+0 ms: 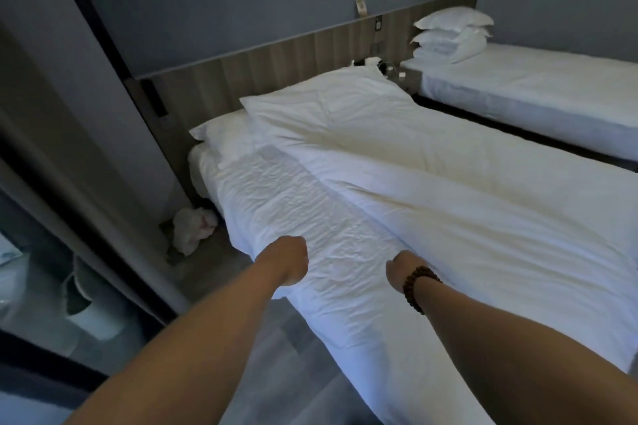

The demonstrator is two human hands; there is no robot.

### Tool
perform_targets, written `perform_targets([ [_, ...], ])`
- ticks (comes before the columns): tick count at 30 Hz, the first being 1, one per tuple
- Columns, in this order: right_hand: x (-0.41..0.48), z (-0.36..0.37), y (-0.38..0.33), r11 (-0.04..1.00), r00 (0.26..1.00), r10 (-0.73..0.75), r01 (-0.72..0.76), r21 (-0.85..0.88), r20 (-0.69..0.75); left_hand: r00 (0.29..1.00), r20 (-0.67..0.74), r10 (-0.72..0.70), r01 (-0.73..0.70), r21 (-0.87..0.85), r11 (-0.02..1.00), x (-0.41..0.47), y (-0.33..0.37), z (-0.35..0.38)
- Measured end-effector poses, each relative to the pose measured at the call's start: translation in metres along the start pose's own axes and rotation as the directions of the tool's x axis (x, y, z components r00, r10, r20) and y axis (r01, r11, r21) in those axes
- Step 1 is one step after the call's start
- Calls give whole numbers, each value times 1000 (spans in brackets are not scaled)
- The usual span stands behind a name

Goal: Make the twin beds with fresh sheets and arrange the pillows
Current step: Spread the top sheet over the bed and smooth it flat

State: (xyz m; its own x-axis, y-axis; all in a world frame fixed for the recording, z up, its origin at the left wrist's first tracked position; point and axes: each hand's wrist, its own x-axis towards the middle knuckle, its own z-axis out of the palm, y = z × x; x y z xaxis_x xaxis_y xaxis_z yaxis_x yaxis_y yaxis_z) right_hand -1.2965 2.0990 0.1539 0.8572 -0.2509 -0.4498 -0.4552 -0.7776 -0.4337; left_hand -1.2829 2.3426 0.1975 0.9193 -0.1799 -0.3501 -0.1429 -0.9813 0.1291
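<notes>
**Desk:** How does the near twin bed (206,169) look?

**Photographer:** A crumpled white sheet (293,190) covers its left side. A long folded white duvet (431,162) runs down the right, up over a white pillow (221,129) at the grey wooden headboard (276,62).

**Desk:** And the hands?

**Photographer:** Both are at the sheet's near edge. The left hand (290,260) has its fingers clenched on the fabric. The right hand (402,269), which wears a brown bead bracelet (419,286), hides its fingers, so I cannot tell their state.

**Desk:** The far twin bed (552,97)?

**Photographer:** Smooth, with a stack of white pillows (452,33) at its head
</notes>
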Motion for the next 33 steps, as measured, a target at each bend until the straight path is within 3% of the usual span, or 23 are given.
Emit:
perform_targets([
  [13, 204, 42, -168, 988, 992, 116, -120, 95, 49, 1000, 19, -17, 17, -8, 1000, 245, -170, -93],
  [23, 313, 10, -301, 944, 978, 188, -154, 290, -93, 970, -66, 234, -240, -110, 964, 387, -251, -162],
  [33, 373, 33, -405, 887, 902, 376, -285, 363, -212, 879, 1, 478, -477, -63, 877, 536, -344, -212],
])
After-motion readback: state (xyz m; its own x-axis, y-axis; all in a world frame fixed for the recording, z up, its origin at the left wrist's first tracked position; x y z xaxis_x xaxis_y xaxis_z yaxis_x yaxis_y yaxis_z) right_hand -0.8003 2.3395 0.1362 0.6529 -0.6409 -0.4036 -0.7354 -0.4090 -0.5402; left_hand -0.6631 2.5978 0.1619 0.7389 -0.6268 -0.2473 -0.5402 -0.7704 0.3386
